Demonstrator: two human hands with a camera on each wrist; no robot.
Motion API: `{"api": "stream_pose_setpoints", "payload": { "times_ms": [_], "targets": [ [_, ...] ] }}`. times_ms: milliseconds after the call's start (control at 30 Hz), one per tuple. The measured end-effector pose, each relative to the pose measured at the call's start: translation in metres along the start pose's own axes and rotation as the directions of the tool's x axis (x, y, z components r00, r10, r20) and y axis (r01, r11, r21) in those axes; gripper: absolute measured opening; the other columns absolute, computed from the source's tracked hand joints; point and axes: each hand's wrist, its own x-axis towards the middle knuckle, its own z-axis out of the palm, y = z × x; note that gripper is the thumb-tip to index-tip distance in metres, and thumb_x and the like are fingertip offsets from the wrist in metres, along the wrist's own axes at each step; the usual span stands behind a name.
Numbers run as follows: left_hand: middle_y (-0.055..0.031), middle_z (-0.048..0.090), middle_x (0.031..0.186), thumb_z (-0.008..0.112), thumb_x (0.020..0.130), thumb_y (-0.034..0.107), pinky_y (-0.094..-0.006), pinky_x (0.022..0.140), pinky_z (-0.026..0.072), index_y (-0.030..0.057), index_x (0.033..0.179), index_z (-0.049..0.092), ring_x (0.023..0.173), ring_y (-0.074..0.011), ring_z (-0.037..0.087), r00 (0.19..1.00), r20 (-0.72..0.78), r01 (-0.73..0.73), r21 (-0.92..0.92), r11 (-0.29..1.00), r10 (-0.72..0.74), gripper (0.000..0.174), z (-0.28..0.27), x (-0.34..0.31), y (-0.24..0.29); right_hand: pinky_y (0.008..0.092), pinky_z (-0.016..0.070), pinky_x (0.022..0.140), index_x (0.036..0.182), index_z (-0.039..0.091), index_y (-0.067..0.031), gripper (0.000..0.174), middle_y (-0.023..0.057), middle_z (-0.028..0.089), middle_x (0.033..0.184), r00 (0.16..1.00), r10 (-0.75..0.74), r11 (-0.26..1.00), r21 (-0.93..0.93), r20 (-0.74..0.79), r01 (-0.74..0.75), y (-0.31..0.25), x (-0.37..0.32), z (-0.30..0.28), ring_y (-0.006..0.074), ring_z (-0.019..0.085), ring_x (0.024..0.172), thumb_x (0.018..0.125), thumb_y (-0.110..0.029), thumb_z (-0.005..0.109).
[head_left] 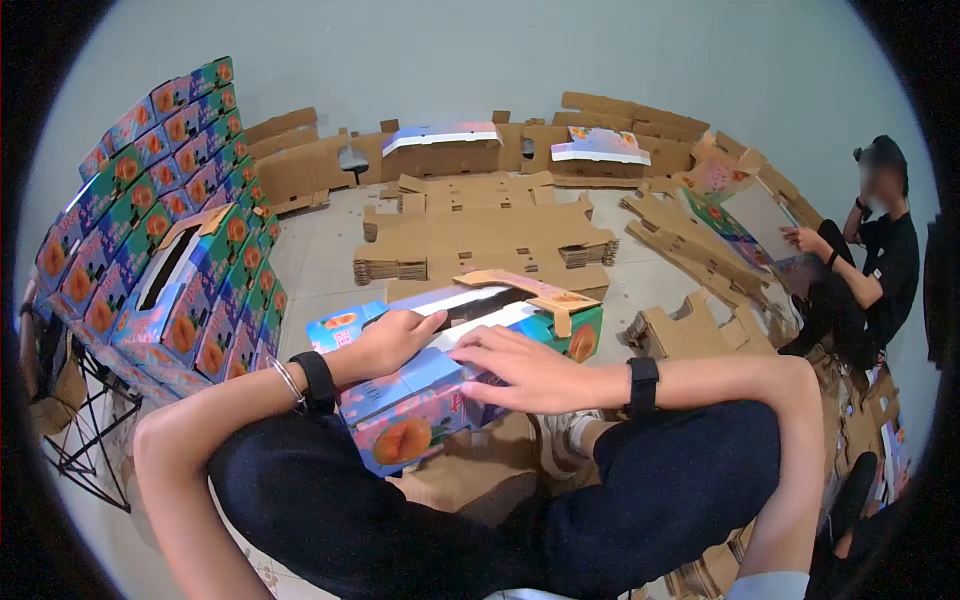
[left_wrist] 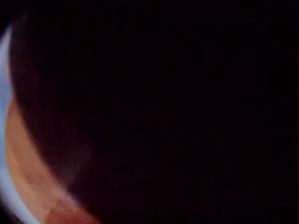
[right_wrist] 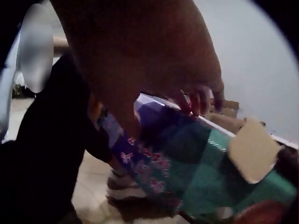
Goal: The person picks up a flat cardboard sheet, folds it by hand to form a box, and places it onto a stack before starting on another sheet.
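A printed fruit carton (head_left: 403, 437) with a slotted top rests between the person's legs, a brown cardboard piece (head_left: 540, 291) along its far right end. The left hand (head_left: 398, 338) lies on the carton's left top, its fingers toward the slot. The right hand (head_left: 525, 372) rests on the near top edge, fingers spread over the top. In the right wrist view the right hand (right_wrist: 154, 60) reaches over the carton's edge, above its green side (right_wrist: 219, 182). The left wrist view is mostly dark, so the contact there is hidden.
Stacked printed cartons (head_left: 190, 150) rise at the left. Flat brown cardboard stacks (head_left: 480, 235) lie ahead, with more cardboard (head_left: 690, 335) at the right. Another person (head_left: 885, 250) sits at the far right holding a printed sheet (head_left: 745, 225).
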Motion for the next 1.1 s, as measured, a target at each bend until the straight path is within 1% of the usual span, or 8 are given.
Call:
{"api": "stream_pose_setpoints", "payload": {
  "times_ms": [133, 200, 267, 367, 500, 700, 900, 1100],
  "targets": [
    [-0.0266, 0.061, 0.077, 0.035, 0.096, 0.045, -0.0435, 0.074, 0.045, -0.0057, 0.084, 0.063, 0.078, -0.0399, 0.06, 0.999, -0.003, -0.05, 0.085, 0.995, 0.05, 0.059, 0.004, 0.001, 0.006, 0.0346, 0.0447, 0.081, 0.104, 0.06, 0.0036, 0.041, 0.0177, 0.057, 0.106, 0.983, 0.168, 0.972, 0.181, -0.07, -0.153, 0.006, 0.01, 0.009, 0.0249, 0.056, 0.098, 0.083, -0.032, 0.06],
    [-0.0268, 0.061, 0.076, 0.036, 0.095, 0.046, -0.0449, 0.074, 0.0452, -0.0053, 0.081, 0.063, 0.077, -0.0407, 0.06, 0.999, -0.028, -0.041, 0.095, 0.995, 0.044, 0.06, 0.011, 0.004, 0.001, 0.0325, 0.047, 0.07, 0.088, 0.065, 0.0049, 0.033, 0.0151, 0.064, 0.085, 0.907, 0.42, 0.768, 0.516, 0.041, -0.379, 0.013, 0.017, 0.014, 0.0207, 0.061, 0.079, 0.083, -0.027, 0.058],
    [-0.0266, 0.061, 0.074, 0.038, 0.094, 0.047, -0.0464, 0.074, 0.0454, -0.0047, 0.077, 0.063, 0.076, -0.0416, 0.059, 0.996, -0.009, -0.09, 0.122, 0.988, 0.092, 0.06, 0.016, 0.008, -0.001, 0.0329, 0.0472, 0.061, 0.074, 0.065, 0.0042, 0.032, 0.013, 0.064, 0.067, 0.905, 0.417, 0.784, 0.536, -0.082, -0.312, 0.019, 0.02, 0.025, 0.0196, 0.061, 0.063, 0.081, -0.026, 0.058],
    [-0.026, 0.061, 0.072, 0.038, 0.094, 0.047, -0.047, 0.073, 0.0456, -0.0042, 0.074, 0.063, 0.074, -0.0411, 0.06, 0.996, 0.037, -0.08, 0.145, 0.986, 0.076, 0.06, 0.02, 0.007, 0.005, 0.0315, 0.0443, 0.055, 0.061, 0.062, 0.0002, 0.036, 0.0099, 0.06, 0.058, 0.841, 0.529, 0.722, 0.462, 0.11, -0.515, 0.029, 0.022, 0.031, 0.0156, 0.056, 0.055, 0.077, -0.032, 0.061],
    [-0.0255, 0.062, 0.075, 0.039, 0.094, 0.048, -0.0444, 0.074, 0.0465, -0.0048, 0.08, 0.065, 0.076, -0.0396, 0.061, 0.987, 0.133, -0.11, 0.106, 0.988, 0.095, 0.06, 0.021, 0.007, 0.002, 0.0281, 0.038, 0.049, 0.06, 0.06, -0.0041, 0.034, -0.0001, 0.05, 0.054, 0.869, 0.445, 0.621, 0.625, 0.215, -0.472, 0.025, 0.02, 0.029, 0.0095, 0.047, 0.053, 0.081, -0.031, 0.06],
    [-0.0263, 0.061, 0.096, 0.032, 0.096, 0.046, -0.039, 0.083, 0.0436, -0.0056, 0.099, 0.062, 0.091, -0.0369, 0.059, 0.973, 0.192, -0.116, -0.071, 0.991, 0.128, 0.059, 0.013, 0.009, -0.01, 0.0223, 0.0381, 0.054, 0.07, 0.063, -0.0048, 0.031, -0.0029, 0.054, 0.064, 0.878, 0.421, 0.581, 0.675, 0.228, -0.455, 0.004, 0.025, 0.013, 0.0052, 0.048, 0.061, 0.083, -0.033, 0.064],
    [-0.024, 0.063, 0.089, 0.032, 0.097, 0.046, -0.0392, 0.08, 0.0441, -0.0067, 0.093, 0.062, 0.085, -0.0347, 0.059, 0.997, 0.06, -0.042, -0.049, 0.998, 0.045, 0.06, 0.01, 0.004, -0.013, 0.021, 0.0384, 0.056, 0.086, 0.071, -0.0026, 0.027, -0.0018, 0.059, 0.065, 0.93, 0.342, 0.547, 0.775, 0.138, -0.316, 0.004, 0.02, 0.006, 0.0044, 0.049, 0.061, 0.086, -0.029, 0.064],
    [-0.0213, 0.063, 0.083, 0.032, 0.097, 0.045, -0.0379, 0.077, 0.0445, -0.0066, 0.092, 0.062, 0.08, -0.0317, 0.061, 0.988, 0.156, 0.01, -0.084, 0.996, 0.003, 0.06, -0.001, 0.001, -0.001, 0.02, 0.0338, 0.054, 0.079, 0.071, -0.0027, 0.032, -0.0017, 0.06, 0.065, 0.93, 0.327, 0.503, 0.803, 0.166, -0.32, -0.001, 0.019, 0.0, 0.003, 0.046, 0.059, 0.088, -0.032, 0.063]
  ]
}}
